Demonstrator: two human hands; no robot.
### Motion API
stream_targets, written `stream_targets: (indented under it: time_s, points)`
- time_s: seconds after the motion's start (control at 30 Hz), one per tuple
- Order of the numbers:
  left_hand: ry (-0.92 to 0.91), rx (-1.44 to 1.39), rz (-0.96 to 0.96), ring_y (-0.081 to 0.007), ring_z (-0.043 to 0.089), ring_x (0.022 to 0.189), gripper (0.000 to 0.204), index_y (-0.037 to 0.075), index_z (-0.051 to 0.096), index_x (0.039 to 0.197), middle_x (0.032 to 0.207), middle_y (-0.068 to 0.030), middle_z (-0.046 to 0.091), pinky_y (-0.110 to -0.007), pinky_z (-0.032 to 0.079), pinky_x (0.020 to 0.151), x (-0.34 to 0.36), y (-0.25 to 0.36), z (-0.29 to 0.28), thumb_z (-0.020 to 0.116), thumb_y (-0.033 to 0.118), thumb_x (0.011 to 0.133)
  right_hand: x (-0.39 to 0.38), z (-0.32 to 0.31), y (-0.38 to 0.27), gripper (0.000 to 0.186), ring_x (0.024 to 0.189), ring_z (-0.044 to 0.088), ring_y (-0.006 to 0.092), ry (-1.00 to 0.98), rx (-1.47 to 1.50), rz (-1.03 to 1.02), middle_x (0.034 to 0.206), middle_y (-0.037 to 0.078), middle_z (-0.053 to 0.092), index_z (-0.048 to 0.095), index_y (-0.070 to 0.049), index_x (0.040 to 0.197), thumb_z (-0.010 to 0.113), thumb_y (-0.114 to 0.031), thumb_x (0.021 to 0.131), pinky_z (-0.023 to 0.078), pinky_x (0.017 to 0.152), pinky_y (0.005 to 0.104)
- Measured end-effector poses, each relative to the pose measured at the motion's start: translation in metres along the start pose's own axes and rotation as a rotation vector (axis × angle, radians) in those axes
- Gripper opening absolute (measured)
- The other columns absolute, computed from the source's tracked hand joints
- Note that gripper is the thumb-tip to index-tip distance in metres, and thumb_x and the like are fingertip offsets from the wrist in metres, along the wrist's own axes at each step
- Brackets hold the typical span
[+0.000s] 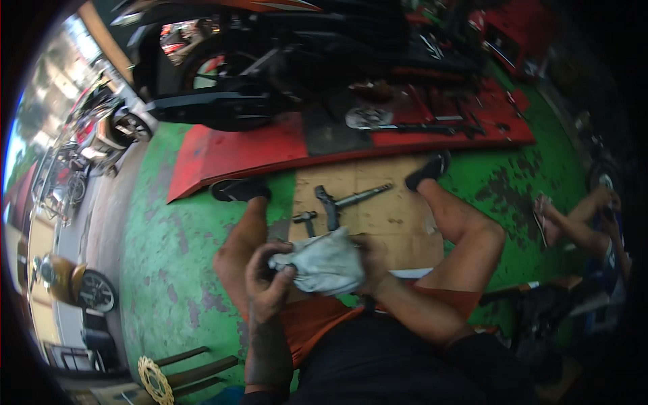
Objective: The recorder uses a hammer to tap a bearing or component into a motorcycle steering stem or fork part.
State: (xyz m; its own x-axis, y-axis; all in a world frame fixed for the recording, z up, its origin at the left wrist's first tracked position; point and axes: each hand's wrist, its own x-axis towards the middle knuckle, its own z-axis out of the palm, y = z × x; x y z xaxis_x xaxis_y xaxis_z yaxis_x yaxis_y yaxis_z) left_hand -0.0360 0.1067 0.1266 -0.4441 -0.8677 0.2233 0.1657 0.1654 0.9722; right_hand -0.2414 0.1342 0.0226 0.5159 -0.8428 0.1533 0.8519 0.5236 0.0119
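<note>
My left hand [268, 283] grips the left end of a bunched pale cloth [324, 263] between my knees, with a small dark bit showing near my thumb. My right hand [370, 273] holds the cloth's right side, its fingers partly hidden behind it. Just beyond the cloth, a dark metal fork-stem part [331, 206] with a long shaft lies on a cardboard sheet [405, 236]. A short hammer-like metal tool [308, 224] lies beside it, nearer my left hand.
A red lift platform [236, 155] bears a dark scooter [283, 47] and tools. A seated person [574, 236] is at the right. Parked two-wheelers [108, 135] stand outside at left. A gold brake disc [154, 381] and flat bars lie lower left on the green floor [169, 283].
</note>
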Motion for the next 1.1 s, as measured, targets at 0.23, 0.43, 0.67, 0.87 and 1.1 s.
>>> stream_targets:
  time_s: [0.23, 0.43, 0.67, 0.87, 1.1]
  points:
    - [0.131, 0.183, -0.099, -0.0154, 0.057, 0.108, 0.037, -0.002, 0.063, 0.117, 0.112, -0.0081, 0.064, -0.029, 0.045, 0.095, 0.069, -0.023, 0.036, 0.076, 0.013, 0.086, -0.016, -0.055, -0.009, 0.065, 0.129, 0.056, 0.0355, 0.127, -0.678, -0.329, 0.146, 0.023, 0.049, 0.040, 0.004, 0.147, 0.050, -0.033, 0.095, 0.042, 0.112, 0.0525]
    - [0.032, 0.182, -0.161, -0.0087, 0.050, 0.080, 0.027, -0.002, 0.064, 0.117, 0.097, -0.0032, 0.061, -0.022, 0.042, 0.074, 0.148, -0.092, 0.074, 0.052, 0.018, 0.103, -0.033, -0.020, -0.067, 0.048, 0.101, 0.063, 0.0205, 0.170, -0.224, -0.327, 0.124, 0.011, 0.060, 0.047, -0.004, 0.139, 0.058, -0.025, 0.097, 0.053, 0.089, 0.0345]
    - [-0.386, 0.891, -0.234, -0.0308, 0.069, 0.095, 0.038, 0.004, 0.066, 0.116, 0.107, -0.0184, 0.068, -0.042, 0.054, 0.083, 0.258, -0.310, 0.140, 0.070, 0.033, 0.092, -0.014, -0.026, -0.105, 0.028, 0.069, 0.056, 0.0124, -0.343, 1.515, -0.117, 0.096, 0.009, 0.060, 0.057, -0.002, 0.113, 0.052, -0.026, 0.098, 0.045, 0.044, 0.0236]
    - [-0.675, 1.307, -0.123, -0.0336, 0.062, 0.112, 0.043, 0.008, 0.059, 0.123, 0.118, -0.0148, 0.063, -0.049, 0.045, 0.099, 0.284, -0.406, 0.197, 0.070, 0.032, 0.089, -0.041, -0.044, -0.130, 0.032, 0.065, 0.058, 0.0246, -0.320, 0.763, -0.217, 0.063, 0.004, 0.063, 0.068, -0.008, 0.067, 0.048, -0.017, 0.091, 0.052, 0.063, 0.0353]
    - [-0.794, 1.315, 0.036, -0.0315, 0.063, 0.105, 0.028, 0.008, 0.064, 0.110, 0.107, -0.0133, 0.065, -0.046, 0.045, 0.092, 0.264, -0.428, 0.188, 0.066, 0.026, 0.089, -0.072, -0.152, -0.061, 0.065, 0.130, 0.051, 0.0243, 1.373, -1.193, -0.952, 0.144, 0.010, 0.050, 0.037, -0.010, 0.149, 0.054, -0.047, 0.100, 0.043, 0.110, 0.0438]
